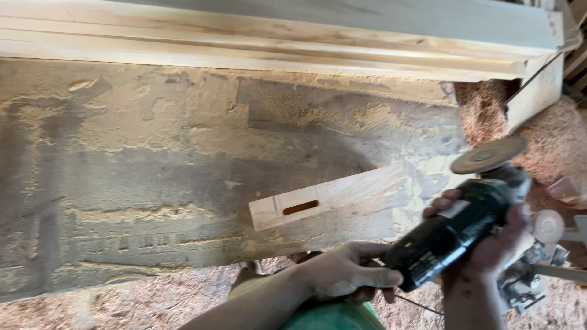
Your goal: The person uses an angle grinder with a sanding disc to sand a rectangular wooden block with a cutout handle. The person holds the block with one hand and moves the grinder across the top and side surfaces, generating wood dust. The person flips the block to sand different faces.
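Angle grinder (458, 235): dark green-black body, round abrasive disc (489, 154) at its upper end, lower right of the frame. Right hand (495, 241) closed around the body near the head. Left hand (345, 272) curled at the tail end, fingers touching the rear of the tool. Wooden block (330, 197): pale, with a slotted mortise in its face, lying just left of the grinder on the table (153, 171), which is coated in sawdust. Pale planks (275, 36) stacked along the top of the frame. Wood shavings (550, 140) heaped at right.
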